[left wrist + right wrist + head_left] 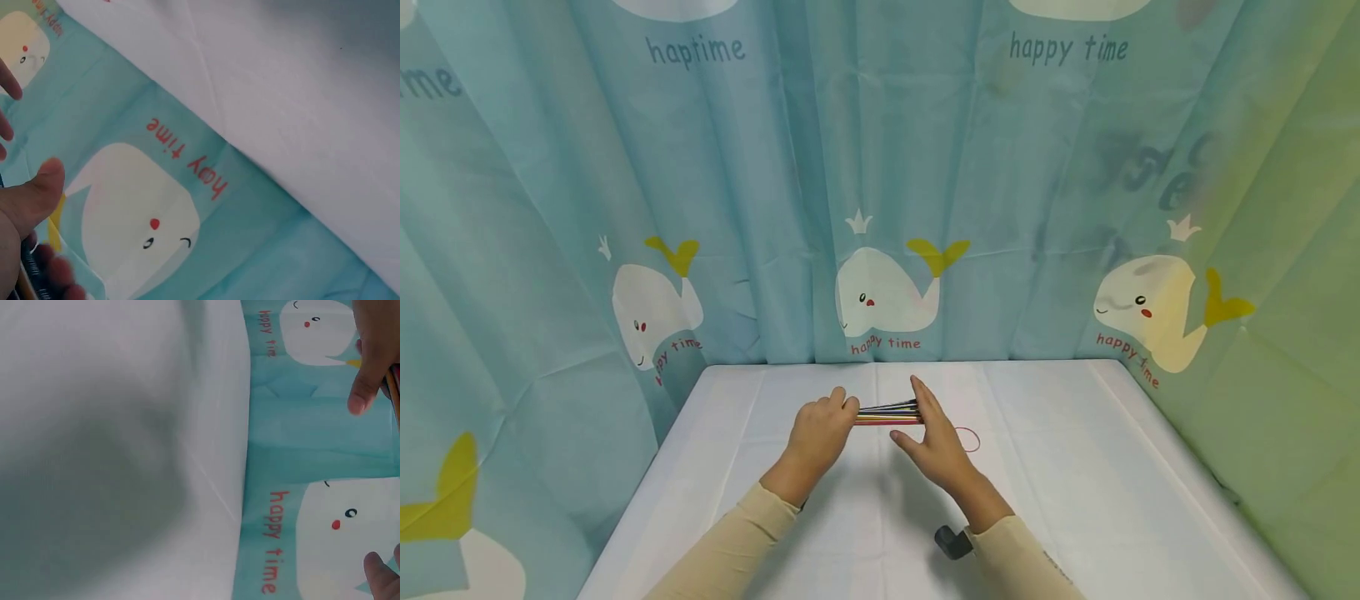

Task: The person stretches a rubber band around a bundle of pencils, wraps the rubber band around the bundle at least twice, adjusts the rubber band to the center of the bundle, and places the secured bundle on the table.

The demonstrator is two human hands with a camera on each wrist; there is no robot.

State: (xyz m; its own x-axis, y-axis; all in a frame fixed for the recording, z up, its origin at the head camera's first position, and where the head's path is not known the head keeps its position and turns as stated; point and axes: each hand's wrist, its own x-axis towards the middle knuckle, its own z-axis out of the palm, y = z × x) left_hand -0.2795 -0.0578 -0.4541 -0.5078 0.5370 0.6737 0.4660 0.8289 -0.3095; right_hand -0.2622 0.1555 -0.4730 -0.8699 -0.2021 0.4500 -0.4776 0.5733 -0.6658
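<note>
Hands [820, 433] [934, 442] around seemingly pencils [887, 412]

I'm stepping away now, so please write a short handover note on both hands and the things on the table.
Left hand: grips one end of the bundle of coloured sticks, held level just above the white table.
Right hand: open, flat fingers against the bundle's other end.
Red rubber band: lies loose on the table beside the right hand.
Done: sticks gathered.
Left: the band is not yet on the bundle.
</note>
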